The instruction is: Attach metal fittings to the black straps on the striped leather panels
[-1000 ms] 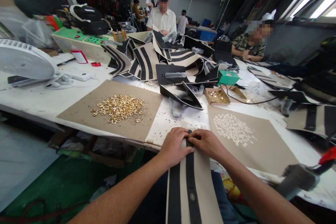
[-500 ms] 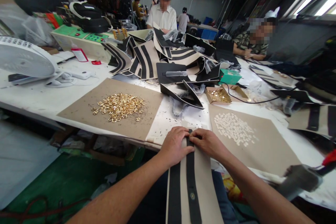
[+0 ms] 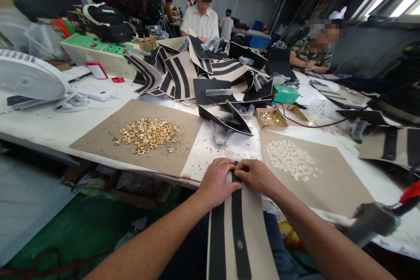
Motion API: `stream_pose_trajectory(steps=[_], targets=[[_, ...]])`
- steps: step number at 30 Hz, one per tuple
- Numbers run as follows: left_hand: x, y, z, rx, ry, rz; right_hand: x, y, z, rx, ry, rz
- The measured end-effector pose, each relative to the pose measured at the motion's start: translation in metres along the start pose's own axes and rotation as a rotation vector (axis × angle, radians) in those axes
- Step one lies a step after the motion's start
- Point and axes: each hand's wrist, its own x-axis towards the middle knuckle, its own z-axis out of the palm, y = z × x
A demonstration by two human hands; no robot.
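Hidden: top end of the striped panel point(image 3: 243, 227) at the near edge of the bench point(image 3: 49, 122), covered by the left hand point(image 3: 218, 181) and right hand point(image 3: 256, 175), grip not determinable; lower end cut off by the bottom edge. Cut off on the left: white fan point(image 3: 29, 78) at the bench's far left end. Blurred beyond identification: grey tool point(image 3: 370, 221) at the bench's near right corner; too small to tell apart: pale pieces point(image 3: 290, 159) on the right-hand cardboard sheet point(image 3: 337, 183).

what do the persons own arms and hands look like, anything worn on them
The left hand and right hand are bare, with no gloves. No ring, watch or bracelet shows on either. The left forearm and right forearm are uncovered down to the picture's edge, and no sleeve is in view.
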Motion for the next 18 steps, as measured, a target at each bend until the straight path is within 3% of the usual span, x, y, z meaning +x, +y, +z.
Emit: stream_pose_trajectory(steps=[7, 11, 14, 18], targets=[[0.001, 0.0, -0.001, 0.002, -0.007, 0.002, 0.005, 0.0, -0.001, -0.035, -0.015, 0.017], [0.001, -0.001, 0.0, 0.012, 0.011, 0.004, -0.005, -0.004, -0.002, 0.005, 0.033, -0.074], [0.003, -0.001, -0.001, 0.018, 0.013, 0.011, -0.035, -0.002, -0.004, 0.175, 0.216, -0.122], [0.006, 0.0, -0.001, 0.04, 0.0, 0.031, -0.103, 0.024, -0.013, 0.313, 0.625, 0.011]])
